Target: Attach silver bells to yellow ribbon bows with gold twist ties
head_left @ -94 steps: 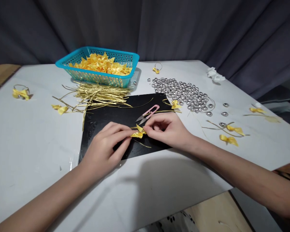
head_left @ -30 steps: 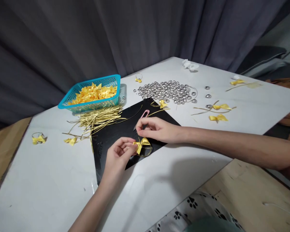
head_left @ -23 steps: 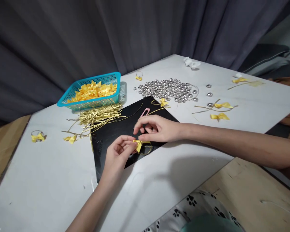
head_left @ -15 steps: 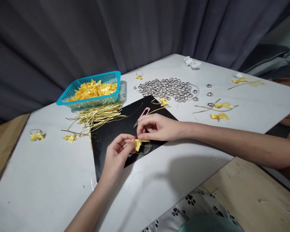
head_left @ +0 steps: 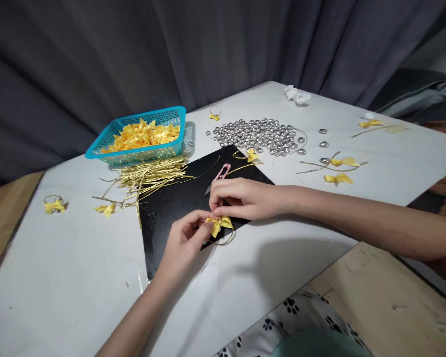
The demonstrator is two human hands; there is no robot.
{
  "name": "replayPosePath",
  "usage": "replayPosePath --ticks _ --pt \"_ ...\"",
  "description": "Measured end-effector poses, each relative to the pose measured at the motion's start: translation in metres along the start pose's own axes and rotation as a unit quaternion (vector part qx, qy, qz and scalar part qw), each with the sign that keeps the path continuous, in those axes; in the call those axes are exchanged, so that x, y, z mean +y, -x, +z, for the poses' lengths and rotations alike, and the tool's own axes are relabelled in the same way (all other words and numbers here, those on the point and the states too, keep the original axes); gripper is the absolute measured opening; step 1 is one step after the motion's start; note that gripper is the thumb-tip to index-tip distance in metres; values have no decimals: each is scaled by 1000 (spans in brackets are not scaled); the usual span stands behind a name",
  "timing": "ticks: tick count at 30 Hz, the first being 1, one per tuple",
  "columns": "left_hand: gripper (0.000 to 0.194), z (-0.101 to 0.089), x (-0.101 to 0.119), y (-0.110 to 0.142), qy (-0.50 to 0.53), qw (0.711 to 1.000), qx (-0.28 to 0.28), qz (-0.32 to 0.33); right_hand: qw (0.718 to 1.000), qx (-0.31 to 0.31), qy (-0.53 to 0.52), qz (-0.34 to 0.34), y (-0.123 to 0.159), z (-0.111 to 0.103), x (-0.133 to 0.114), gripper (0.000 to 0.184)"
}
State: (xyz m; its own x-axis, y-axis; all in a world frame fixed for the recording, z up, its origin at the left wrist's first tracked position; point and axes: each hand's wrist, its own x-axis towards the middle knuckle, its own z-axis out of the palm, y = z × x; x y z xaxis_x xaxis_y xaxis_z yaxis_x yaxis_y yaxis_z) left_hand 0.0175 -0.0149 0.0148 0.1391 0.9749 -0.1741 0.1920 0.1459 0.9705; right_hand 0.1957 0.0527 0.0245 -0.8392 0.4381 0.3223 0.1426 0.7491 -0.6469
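Just past nine o'clock from the held yellow bow (head_left: 221, 224), a ringed bow (head_left: 55, 206) sat on the white surface (head_left: 78, 272). Toward half past ten, a blue basket (head_left: 134, 156) contained a heap of bows (head_left: 141, 134), presumably to stop them scattering; gold wires (head_left: 152, 174) lay bunched before it, within easy reach. A black mat (head_left: 171, 203) lay beneath, perhaps guarding the surface. The left hand (head_left: 188, 235) had its fingers pinched on the held bow's left end, seemingly to steady it, the wire loop (head_left: 225, 244) dipping toward six o'clock. Pink snips (head_left: 221, 172) rested at twelve, probably for closeness. The right hand (head_left: 241, 198) had its fingers together at the bow's upper edge; I could not tell whether they grasped anything. Silver beads (head_left: 258, 135) lay spread at one o'clock, perhaps for easy picking, and a loose bow (head_left: 338, 178) near half past two.
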Motion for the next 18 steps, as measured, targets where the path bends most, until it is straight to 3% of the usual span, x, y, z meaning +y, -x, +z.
replayPosePath --ticks 5,10,18 --pt "14 0 -2 -1 1 1000 10 1 1000 19 -19 9 0 3 1 11" --pt "7 -2 -7 -3 37 998 23 44 999 34 -11 10 1 6 1 11" --pt "11 -4 -11 -3 76 997 24 21 996 69 -55 26 1 14 4 11"
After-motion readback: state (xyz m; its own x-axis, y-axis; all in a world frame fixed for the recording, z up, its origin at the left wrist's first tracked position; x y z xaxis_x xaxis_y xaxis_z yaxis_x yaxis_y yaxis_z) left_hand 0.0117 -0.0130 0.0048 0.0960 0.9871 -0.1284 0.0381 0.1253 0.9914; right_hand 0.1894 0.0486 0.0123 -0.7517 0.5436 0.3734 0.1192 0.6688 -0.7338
